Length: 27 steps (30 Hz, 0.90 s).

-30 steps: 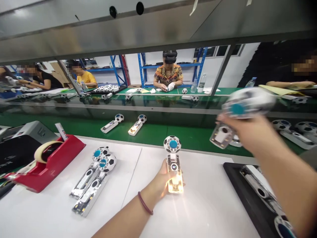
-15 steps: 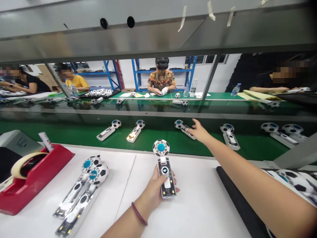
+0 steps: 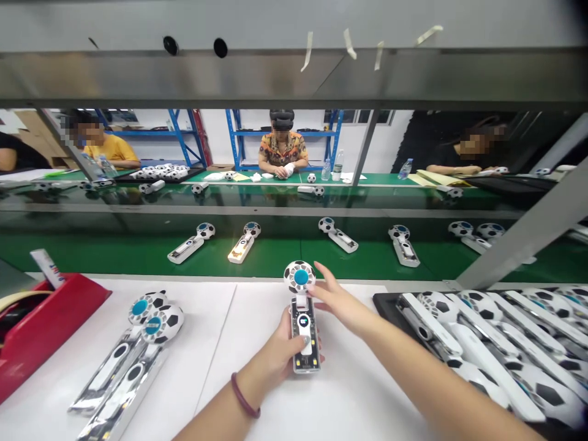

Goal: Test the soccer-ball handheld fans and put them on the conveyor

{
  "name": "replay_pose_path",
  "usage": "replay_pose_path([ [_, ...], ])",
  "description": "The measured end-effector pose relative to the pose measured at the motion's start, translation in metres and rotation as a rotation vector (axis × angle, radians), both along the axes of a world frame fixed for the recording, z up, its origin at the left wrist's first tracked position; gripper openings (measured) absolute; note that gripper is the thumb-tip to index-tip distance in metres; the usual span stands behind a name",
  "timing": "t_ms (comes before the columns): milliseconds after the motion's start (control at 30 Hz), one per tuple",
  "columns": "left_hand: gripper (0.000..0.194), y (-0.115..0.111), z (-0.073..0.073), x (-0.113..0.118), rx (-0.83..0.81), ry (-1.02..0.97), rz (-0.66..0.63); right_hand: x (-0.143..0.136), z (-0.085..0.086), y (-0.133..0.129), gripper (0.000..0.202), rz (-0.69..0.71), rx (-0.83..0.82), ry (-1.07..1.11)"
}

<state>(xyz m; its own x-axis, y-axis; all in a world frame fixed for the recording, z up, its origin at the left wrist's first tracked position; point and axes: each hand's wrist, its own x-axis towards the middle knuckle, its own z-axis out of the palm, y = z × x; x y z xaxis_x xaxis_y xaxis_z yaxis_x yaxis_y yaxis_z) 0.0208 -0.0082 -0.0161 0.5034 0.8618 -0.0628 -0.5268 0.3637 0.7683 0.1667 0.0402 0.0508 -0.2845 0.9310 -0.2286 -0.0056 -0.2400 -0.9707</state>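
My left hand (image 3: 287,343) is wrapped round the clear-fronted body of a soccer-ball device (image 3: 304,337), its thumb on the front below a small lit round display. The device stands roughly upright, its black-and-white ball head with a blue centre at the top. Beside that head, on its right, is my right hand (image 3: 337,300), fingers spread and fingertips at or very near the ball; whether they touch is hard to tell. Two similar devices (image 3: 133,373) lie side by side on the white table (image 3: 257,404) at the left.
Several devices lie on the green belt (image 3: 294,260) beyond the table. A black tray (image 3: 390,306) full of devices is at the right, near a slanted metal post (image 3: 519,226). A red tape dispenser (image 3: 59,318) is at far left. People sit across the line.
My right hand has come back from the device on the belt to the ball head of the held one. The view has turned right, showing more of the black tray.
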Motion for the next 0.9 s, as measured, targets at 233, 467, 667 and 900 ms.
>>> replay_pose_path([
  [233, 0.072, -0.01, -0.007, 0.005, 0.105, 0.172, -0.157, -0.011, 0.001, -0.029, 0.054, -0.187, -0.064, 0.384],
  [467, 0.081, -0.014, 0.001, 0.009, 0.028, 0.154, -0.171, -0.011, -0.01, -0.028, 0.046, -0.28, -0.095, 0.421],
  [667, 0.086, -0.014, 0.001, 0.012, -0.054, 0.028, -0.138, -0.001, -0.027, -0.025, 0.051, 0.066, -0.301, 0.383],
  [900, 0.069, -0.012, -0.002, 0.011, -0.017, 0.05, -0.177, -0.005, -0.033, -0.026, 0.026, 0.105, -0.263, 0.445],
])
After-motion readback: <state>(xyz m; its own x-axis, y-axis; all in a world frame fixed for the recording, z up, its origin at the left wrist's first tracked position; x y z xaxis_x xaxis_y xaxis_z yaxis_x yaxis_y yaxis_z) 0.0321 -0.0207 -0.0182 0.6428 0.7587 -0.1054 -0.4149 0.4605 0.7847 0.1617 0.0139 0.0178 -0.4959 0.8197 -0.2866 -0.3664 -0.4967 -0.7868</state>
